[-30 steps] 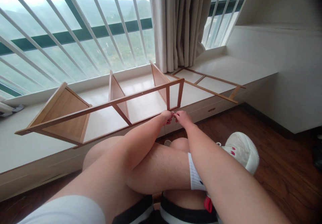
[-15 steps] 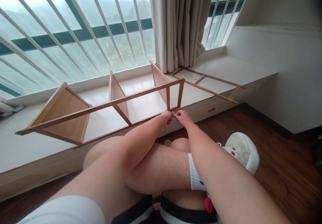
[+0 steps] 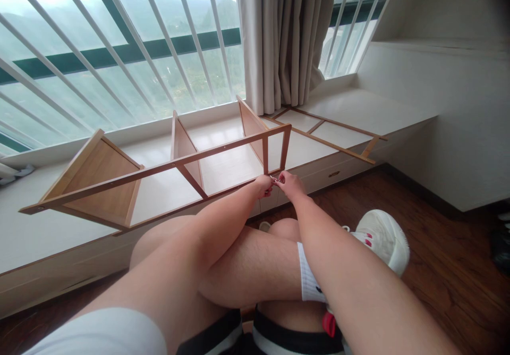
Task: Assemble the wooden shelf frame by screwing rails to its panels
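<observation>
A wooden shelf unit (image 3: 223, 148) lies on its side along the white window sill, its panels standing up between two long rails. Close to its right end, at the lower rail, my left hand (image 3: 263, 186) is closed, fingers curled. My right hand (image 3: 292, 186) meets it in a pinch, fingertips nearly touching the left. A small, thin, shiny piece shows between the two hands, too tiny to name. What the left fingers wrap is hidden. Beyond the shelf's right end, a flat wooden ladder-like frame (image 3: 316, 126) rests on the sill.
The white sill (image 3: 159, 195) runs under a barred window (image 3: 159, 52), with a grey curtain (image 3: 274, 41) hanging to it. Below are drawer fronts with a handle (image 3: 333, 174). My crossed legs (image 3: 247, 270) and white shoe (image 3: 382, 243) are close beneath my arms, above a dark wooden floor (image 3: 446, 264).
My right fingers have shifted slightly and bent more at the pinch, and the small shiny piece shows more clearly. The shelf and my left hand keep their places.
</observation>
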A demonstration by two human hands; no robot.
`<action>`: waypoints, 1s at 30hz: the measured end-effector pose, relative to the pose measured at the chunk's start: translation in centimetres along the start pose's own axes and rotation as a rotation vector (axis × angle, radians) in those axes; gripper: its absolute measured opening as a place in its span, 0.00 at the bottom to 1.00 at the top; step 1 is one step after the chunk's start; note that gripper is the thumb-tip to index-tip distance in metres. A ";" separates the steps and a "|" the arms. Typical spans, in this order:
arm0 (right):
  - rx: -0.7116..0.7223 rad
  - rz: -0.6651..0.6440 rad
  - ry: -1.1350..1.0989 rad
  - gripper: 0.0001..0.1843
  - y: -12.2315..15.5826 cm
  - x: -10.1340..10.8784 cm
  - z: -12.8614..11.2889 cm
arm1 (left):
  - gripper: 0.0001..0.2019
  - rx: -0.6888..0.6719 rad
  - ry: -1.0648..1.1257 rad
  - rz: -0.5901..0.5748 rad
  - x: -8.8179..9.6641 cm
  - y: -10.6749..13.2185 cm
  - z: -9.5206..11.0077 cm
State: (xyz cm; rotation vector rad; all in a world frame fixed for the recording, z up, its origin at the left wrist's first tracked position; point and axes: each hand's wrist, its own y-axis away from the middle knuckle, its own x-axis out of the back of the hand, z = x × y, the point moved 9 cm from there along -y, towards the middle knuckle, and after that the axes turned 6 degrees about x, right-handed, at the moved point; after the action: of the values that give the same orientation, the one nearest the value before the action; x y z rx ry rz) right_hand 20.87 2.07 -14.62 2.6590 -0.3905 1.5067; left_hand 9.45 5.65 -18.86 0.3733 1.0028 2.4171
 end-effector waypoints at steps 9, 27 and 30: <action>0.024 -0.002 0.059 0.12 0.1 0.4 -0.7 | 0.17 0.016 0.011 0.011 0.2 0.0 -0.1; -0.014 -0.246 -0.254 0.22 -0.2 -4.4 0.3 | 0.18 0.048 0.005 0.070 0.4 0.0 -0.4; -0.028 -0.262 -0.291 0.23 -0.1 -5.0 0.6 | 0.18 0.045 -0.002 0.071 0.4 0.0 -0.3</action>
State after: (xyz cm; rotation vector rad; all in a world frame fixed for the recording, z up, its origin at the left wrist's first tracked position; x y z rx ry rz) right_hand 18.94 3.04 -19.13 2.7783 -0.0696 1.0395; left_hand 8.96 5.65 -19.03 0.4345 1.0608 2.4600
